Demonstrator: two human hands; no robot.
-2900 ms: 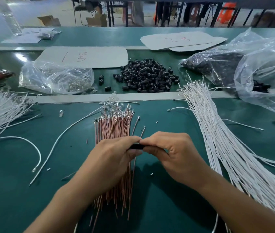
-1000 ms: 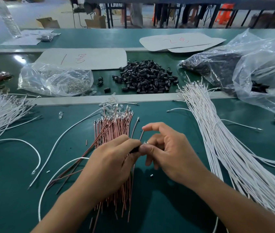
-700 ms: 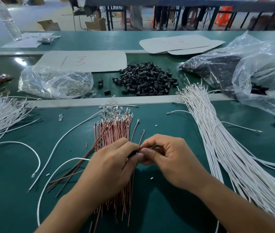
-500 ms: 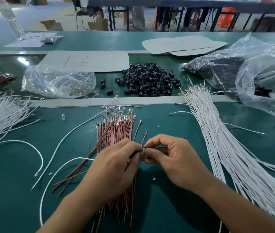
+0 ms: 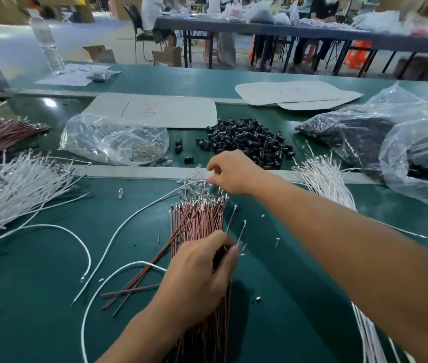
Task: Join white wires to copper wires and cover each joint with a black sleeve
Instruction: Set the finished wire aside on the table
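The left hand (image 5: 202, 273) was seen low and near the body, back turned up, with its forearm entering from the lower edge. Its fingers were curled, and a black sleeve (image 5: 219, 254) was pinched between thumb and fingertips. The right arm was stretched forward, bare from forearm to wrist. The right hand (image 5: 236, 171) was held well beyond the left, knuckles up and fingers bent downward. Thumb and forefinger were drawn close together; whether anything was caught between them could not be told.

Open mat (image 5: 19, 323) lower left; copper wires (image 5: 199, 218) centre, possibly metal scraps (image 5: 258, 299) rightward.
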